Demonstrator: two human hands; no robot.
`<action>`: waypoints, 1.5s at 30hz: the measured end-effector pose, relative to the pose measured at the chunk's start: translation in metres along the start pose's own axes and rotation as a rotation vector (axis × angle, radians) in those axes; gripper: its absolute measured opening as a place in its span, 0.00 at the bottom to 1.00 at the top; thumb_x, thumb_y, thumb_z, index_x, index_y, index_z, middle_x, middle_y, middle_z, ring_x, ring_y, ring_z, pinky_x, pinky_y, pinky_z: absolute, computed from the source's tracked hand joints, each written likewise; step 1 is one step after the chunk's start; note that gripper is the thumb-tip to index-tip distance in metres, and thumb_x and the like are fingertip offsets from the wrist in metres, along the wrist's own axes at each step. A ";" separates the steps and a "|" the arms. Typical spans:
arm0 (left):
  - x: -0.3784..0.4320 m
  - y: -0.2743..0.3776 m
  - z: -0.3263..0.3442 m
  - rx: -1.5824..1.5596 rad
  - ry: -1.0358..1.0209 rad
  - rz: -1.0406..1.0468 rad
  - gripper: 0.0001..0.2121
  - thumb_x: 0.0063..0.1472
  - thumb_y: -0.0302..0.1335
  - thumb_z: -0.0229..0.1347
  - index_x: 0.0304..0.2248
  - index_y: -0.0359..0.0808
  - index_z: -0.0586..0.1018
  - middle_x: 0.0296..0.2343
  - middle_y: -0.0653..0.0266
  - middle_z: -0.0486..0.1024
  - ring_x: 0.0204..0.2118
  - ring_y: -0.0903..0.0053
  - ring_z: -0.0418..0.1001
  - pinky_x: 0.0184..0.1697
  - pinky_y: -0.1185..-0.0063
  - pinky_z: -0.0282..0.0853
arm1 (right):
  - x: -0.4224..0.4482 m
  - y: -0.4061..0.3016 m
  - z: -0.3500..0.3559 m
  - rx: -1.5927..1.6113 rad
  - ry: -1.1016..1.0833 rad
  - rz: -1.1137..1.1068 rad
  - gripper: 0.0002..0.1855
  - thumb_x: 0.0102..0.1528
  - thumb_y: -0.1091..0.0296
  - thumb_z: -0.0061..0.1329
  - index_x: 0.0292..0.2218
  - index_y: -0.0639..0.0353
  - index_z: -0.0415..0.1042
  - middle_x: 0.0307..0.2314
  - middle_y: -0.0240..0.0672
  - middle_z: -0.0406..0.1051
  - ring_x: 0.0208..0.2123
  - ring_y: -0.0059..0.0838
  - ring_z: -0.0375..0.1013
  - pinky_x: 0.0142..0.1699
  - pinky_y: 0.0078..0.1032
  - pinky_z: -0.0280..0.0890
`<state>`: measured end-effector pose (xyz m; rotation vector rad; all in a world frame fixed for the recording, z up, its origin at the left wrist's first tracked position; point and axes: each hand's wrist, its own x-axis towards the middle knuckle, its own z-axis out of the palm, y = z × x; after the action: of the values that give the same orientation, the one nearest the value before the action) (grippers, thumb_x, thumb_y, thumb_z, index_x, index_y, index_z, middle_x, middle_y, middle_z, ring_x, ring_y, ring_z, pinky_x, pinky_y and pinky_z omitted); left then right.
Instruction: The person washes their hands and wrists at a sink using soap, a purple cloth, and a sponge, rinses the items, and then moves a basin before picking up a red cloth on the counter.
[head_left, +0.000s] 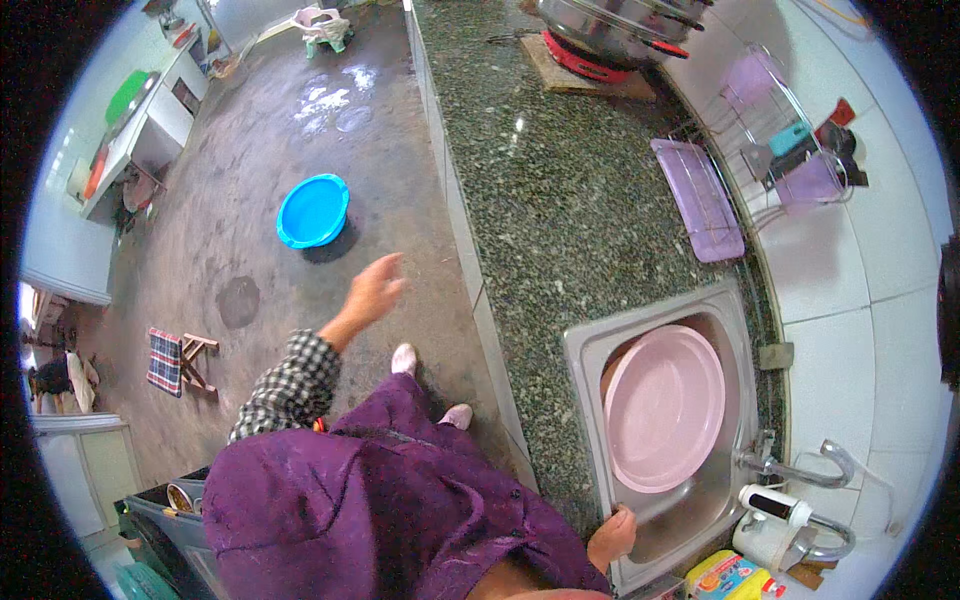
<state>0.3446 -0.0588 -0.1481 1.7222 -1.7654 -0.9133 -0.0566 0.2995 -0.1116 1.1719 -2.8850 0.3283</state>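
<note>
My left hand (375, 291) reaches out over the floor in a black-and-white checked sleeve, slightly blurred, with nothing in it and its fingers apart. Nearest to it is a blue plastic basin (313, 211), which stands on the floor apart from the hand. At the near left rim of the stainless steel sink (581, 352) is my right hand (615, 536), its fingers curled. Whether it grips anything there is hidden. Inside the sink a pink plastic basin (666, 409) leans at a tilt, beyond my right hand.
A granite counter (540, 225) runs along my right, bearing a metal pot (615, 34) and a purple rack tray (697, 199). Chrome faucet (795, 469) and yellow bottle (731, 576) flank the sink. A folding stool (180, 362) stands on the concrete floor (225, 202) at left.
</note>
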 end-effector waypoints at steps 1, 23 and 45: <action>-0.008 -0.056 -0.020 0.190 0.015 -0.055 0.22 0.50 0.29 0.50 0.45 0.32 0.62 0.40 0.53 0.66 0.42 0.69 0.65 0.44 0.75 0.61 | -0.001 0.004 0.003 -0.040 -0.004 0.014 0.14 0.50 0.62 0.34 0.28 0.58 0.70 0.22 0.40 0.68 0.25 0.40 0.67 0.30 0.34 0.61; -0.029 -0.370 -0.249 0.350 0.096 -1.004 0.19 0.46 0.33 0.51 0.39 0.33 0.68 0.35 0.52 0.69 0.39 0.63 0.67 0.42 0.73 0.61 | 0.149 -0.485 0.047 0.303 -0.059 -0.643 0.05 0.43 0.72 0.45 0.27 0.59 0.67 0.27 0.37 0.66 0.33 0.36 0.63 0.39 0.29 0.57; 0.128 -0.423 -0.195 0.240 0.152 -1.218 0.19 0.47 0.36 0.48 0.37 0.32 0.69 0.31 0.51 0.70 0.35 0.61 0.68 0.38 0.71 0.62 | 0.516 -1.101 0.234 0.737 0.067 -1.137 0.21 0.40 0.66 0.48 0.37 0.63 0.64 0.35 0.49 0.63 0.40 0.43 0.60 0.45 0.34 0.55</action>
<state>0.7586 -0.1967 -0.3546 2.9626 -0.5863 -0.9449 0.3482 -0.8700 -0.0864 2.4963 -1.5626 1.3050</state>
